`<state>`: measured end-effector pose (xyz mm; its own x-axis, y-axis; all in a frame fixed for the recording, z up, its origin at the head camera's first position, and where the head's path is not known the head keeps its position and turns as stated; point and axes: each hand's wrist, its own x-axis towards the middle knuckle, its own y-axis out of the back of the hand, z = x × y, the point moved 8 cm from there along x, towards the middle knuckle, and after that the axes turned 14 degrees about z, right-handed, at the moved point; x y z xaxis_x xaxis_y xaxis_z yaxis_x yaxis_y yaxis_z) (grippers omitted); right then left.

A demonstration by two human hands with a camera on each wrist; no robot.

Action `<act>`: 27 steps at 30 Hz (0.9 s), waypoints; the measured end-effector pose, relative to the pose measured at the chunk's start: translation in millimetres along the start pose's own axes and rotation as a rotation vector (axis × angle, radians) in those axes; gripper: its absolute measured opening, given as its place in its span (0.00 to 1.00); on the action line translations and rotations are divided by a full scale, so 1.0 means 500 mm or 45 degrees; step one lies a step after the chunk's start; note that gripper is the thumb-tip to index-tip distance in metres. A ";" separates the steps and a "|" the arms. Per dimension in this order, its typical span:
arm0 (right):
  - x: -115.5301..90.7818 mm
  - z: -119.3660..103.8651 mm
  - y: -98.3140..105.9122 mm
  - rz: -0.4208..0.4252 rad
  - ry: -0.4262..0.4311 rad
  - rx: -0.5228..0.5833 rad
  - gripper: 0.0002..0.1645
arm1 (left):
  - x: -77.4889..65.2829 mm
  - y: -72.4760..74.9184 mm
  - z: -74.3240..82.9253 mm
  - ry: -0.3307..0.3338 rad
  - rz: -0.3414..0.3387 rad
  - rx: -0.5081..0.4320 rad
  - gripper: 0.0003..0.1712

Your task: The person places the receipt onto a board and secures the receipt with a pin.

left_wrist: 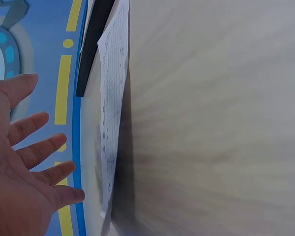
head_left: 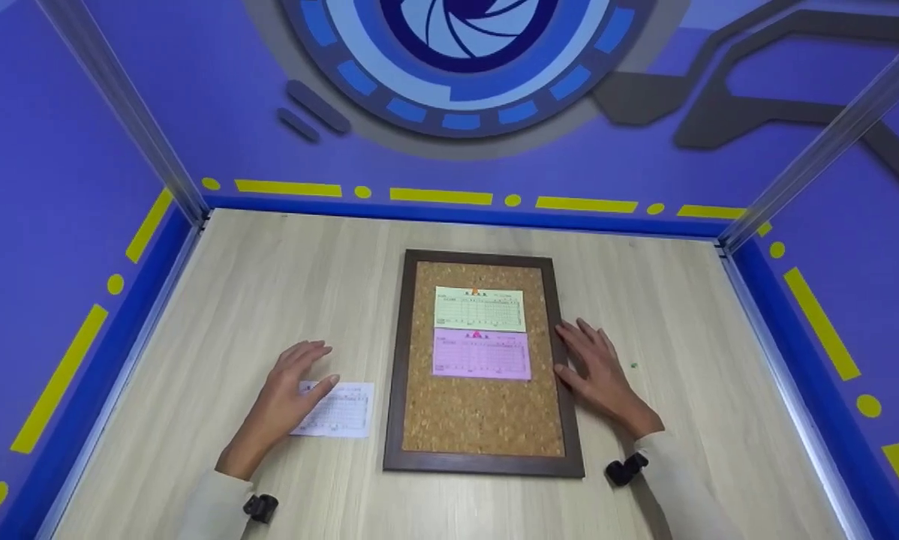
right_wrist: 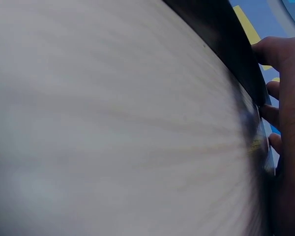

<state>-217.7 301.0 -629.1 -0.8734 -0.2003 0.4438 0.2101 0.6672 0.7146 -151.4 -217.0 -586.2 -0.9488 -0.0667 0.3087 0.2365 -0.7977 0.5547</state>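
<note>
A cork board (head_left: 487,420) with a dark brown frame lies on the table. A green printed slip (head_left: 479,311) is on its upper half, an orange pin (head_left: 474,290) at its top edge. Directly below is a purple printed slip (head_left: 481,358) with a pink pin (head_left: 476,334). My left hand (head_left: 284,394), fingers spread, hovers over the left part of a white printed slip (head_left: 348,412) left of the board; in the left wrist view nothing is in that hand. My right hand (head_left: 603,379) touches the frame's right side with its fingertips and thumb.
The pale wooden table (head_left: 299,270) is enclosed by a blue back wall (head_left: 217,112) and side walls with yellow markings. A tiny green speck (head_left: 633,365) lies right of my right hand.
</note>
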 end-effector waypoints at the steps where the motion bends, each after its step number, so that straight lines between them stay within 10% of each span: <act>1: 0.000 0.000 -0.001 -0.002 0.003 0.002 0.44 | -0.002 0.003 -0.003 0.006 0.005 0.006 0.29; 27: -0.004 0.000 0.004 -0.005 -0.016 -0.002 0.44 | -0.052 0.048 -0.084 0.183 0.094 -0.005 0.27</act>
<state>-215.5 302.7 -628.5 -0.8797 -0.1940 0.4341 0.2073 0.6651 0.7174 -129.9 -259.6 -613.6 -0.9491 -0.2102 0.2344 0.3062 -0.7898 0.5315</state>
